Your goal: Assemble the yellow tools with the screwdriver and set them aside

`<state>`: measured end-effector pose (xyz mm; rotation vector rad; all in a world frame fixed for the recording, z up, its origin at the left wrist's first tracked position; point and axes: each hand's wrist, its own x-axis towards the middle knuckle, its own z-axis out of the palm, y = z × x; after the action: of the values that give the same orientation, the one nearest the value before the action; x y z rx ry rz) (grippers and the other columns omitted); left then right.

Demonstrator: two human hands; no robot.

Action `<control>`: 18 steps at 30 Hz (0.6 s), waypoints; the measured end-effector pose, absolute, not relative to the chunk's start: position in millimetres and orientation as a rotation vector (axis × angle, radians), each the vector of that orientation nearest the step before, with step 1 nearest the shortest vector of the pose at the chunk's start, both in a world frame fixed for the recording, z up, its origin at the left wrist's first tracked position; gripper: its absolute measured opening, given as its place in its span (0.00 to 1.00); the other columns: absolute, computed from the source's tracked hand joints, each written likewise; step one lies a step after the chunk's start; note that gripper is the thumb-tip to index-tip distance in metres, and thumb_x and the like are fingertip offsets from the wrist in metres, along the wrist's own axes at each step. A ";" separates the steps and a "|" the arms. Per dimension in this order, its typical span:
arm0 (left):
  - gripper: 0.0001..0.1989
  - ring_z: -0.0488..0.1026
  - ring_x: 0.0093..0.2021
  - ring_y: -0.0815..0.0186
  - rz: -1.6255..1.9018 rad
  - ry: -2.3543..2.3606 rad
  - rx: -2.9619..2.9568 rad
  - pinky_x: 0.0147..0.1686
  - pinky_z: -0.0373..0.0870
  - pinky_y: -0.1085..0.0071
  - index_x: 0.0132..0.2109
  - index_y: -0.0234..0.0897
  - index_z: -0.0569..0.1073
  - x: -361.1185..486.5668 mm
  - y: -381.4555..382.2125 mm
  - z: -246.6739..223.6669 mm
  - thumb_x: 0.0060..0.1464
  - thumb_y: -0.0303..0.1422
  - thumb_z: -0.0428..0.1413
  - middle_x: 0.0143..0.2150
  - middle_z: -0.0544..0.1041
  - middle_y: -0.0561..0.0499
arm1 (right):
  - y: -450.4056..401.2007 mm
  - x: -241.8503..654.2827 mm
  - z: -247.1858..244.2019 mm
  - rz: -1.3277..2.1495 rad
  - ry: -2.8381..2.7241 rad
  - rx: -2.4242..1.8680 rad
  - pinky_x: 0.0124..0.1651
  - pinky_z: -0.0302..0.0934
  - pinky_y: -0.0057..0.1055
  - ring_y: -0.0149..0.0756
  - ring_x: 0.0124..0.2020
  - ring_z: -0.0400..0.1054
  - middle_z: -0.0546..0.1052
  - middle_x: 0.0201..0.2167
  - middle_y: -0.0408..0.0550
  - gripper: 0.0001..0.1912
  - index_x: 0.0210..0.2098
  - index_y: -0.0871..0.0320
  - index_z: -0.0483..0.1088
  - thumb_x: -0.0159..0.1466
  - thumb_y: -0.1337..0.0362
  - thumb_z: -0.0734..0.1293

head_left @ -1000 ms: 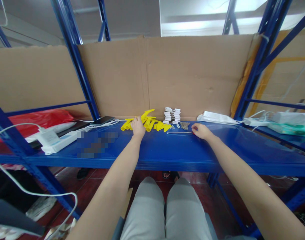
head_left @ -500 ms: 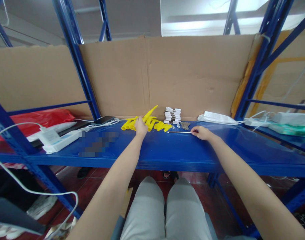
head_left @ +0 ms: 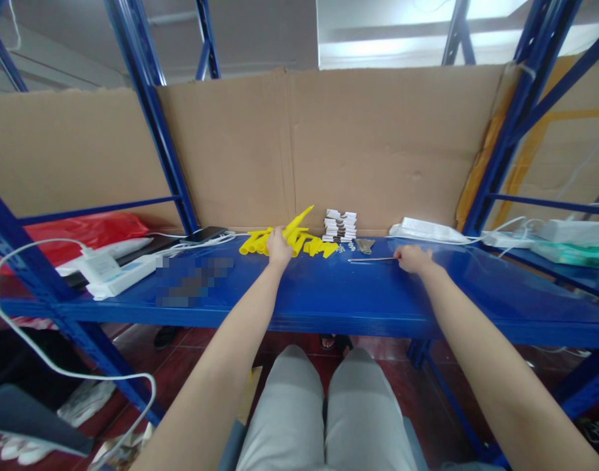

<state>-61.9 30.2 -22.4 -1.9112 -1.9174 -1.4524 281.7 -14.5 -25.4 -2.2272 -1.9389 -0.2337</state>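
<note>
My left hand (head_left: 279, 248) is closed around a long yellow tapered cone (head_left: 299, 221), whose narrow tip points up and to the right. More yellow cones (head_left: 251, 246) lie beneath and beside that hand on the blue shelf. At the right, my right hand (head_left: 413, 259) pinches the end of a thin metal rod (head_left: 370, 260), which stretches leftward just over or on the shelf; contact cannot be made out. Between the hands are small yellow pieces (head_left: 319, 247), a stack of white pieces with dark marks (head_left: 340, 226), tiny silvery parts (head_left: 347, 248) and a small brownish pile (head_left: 364, 246).
Cardboard (head_left: 358, 144) stands behind the shelf (head_left: 328, 294). White power strips (head_left: 127, 273) with cables and a phone (head_left: 208, 234) lie left, near a blurred patch (head_left: 191, 281). A long white object (head_left: 427, 230) sits back right. Blue uprights (head_left: 156, 124) frame the sides.
My right hand has moved right, drawing the metal rod with it, away from the small parts. My left hand stays nearly in place with the yellow cone.
</note>
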 end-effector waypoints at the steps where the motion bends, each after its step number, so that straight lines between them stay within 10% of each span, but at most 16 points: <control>1: 0.24 0.71 0.57 0.58 -1.452 -1.906 -1.909 0.57 0.68 0.60 0.53 0.42 0.69 -61.8 30.4 -22.6 0.51 0.17 0.46 0.52 0.75 0.45 | -14.6 283.0 -25.7 -0.251 -1.931 -2.245 0.55 0.53 0.68 0.54 0.53 0.67 0.76 0.48 0.57 0.18 0.40 0.53 0.77 0.57 0.73 0.60; 18: 0.22 0.68 0.57 0.60 -1.291 -1.496 -2.212 0.58 0.63 0.64 0.54 0.34 0.68 -50.2 27.1 -20.7 0.54 0.19 0.45 0.55 0.72 0.42 | -16.2 271.6 -23.5 -0.324 -1.945 -2.122 0.58 0.50 0.65 0.54 0.56 0.64 0.74 0.51 0.60 0.20 0.45 0.56 0.75 0.58 0.72 0.59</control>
<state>-50.2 27.1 -20.7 -2.2121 -1.4963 -1.2913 271.6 -16.2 -23.5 -2.1225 -1.9449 -0.3242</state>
